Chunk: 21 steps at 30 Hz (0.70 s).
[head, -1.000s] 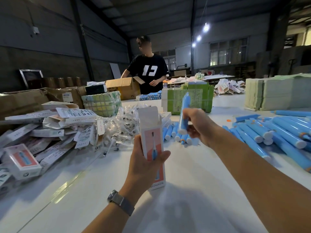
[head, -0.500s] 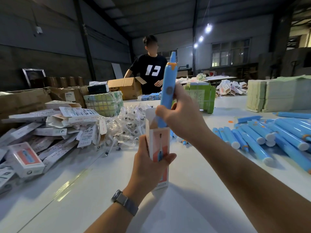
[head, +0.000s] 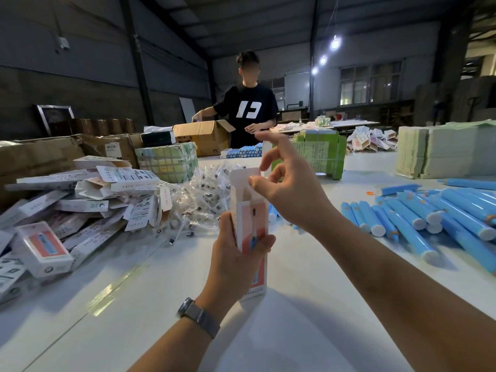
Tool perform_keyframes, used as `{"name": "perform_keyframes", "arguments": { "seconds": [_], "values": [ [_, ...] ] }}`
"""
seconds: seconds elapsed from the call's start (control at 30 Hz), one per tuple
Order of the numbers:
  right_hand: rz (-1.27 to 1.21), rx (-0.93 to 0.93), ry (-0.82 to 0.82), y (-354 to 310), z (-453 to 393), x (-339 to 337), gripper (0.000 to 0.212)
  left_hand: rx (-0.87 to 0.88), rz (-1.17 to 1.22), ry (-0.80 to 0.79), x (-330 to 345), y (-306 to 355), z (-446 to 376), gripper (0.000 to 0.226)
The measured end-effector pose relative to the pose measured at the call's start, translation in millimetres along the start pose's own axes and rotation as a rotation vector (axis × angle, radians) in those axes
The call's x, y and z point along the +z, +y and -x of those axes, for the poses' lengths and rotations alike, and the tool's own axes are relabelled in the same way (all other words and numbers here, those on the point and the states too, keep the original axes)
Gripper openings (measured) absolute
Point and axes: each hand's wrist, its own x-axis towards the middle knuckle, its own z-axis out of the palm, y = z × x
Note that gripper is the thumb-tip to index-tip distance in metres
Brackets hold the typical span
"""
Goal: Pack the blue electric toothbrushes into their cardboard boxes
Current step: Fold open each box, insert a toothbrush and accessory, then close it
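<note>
Gripping box (head: 252,224) upright: left hand (head: 236,253) | right hand (head: 290,189) fingers spread, toothbrush gone inside

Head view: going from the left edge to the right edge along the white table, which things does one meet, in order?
Pile of white printed cardboard boxes → heap of clear plastic sachets → upright open cardboard box gripped by the left hand → right hand → blue electric toothbrushes.

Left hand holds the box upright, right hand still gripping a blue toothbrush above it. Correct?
Not quite. In the head view the right hand holds no toothbrush; its fingers are spread loosely at the raised top flap. The left hand does hold the box upright.
</note>
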Motion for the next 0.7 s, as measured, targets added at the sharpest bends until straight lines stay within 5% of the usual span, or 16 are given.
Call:
{"name": "perform_keyframes", "arguments": {
  "seconds": [0.17,0.33,0.47,0.7],
  "values": [
    [0.054,0.004,-0.013,6,4,9,0.045,0.051,-0.1,0.046,-9,-7,-4,0.036],
    [-0.068,0.128,0.034,33,8,30,0.029,0.099,-0.391,0.335,-37,-20,-19,0.041],
    [0.205,0.289,-0.221,69,11,70,0.027,0.016,-0.462,0.553,-60,-34,-29,0.046],
    [0.703,0.242,-0.772,96,-6,151,0.045,0.053,-0.447,0.54,-58,-35,-29,0.047]
  ]
}}
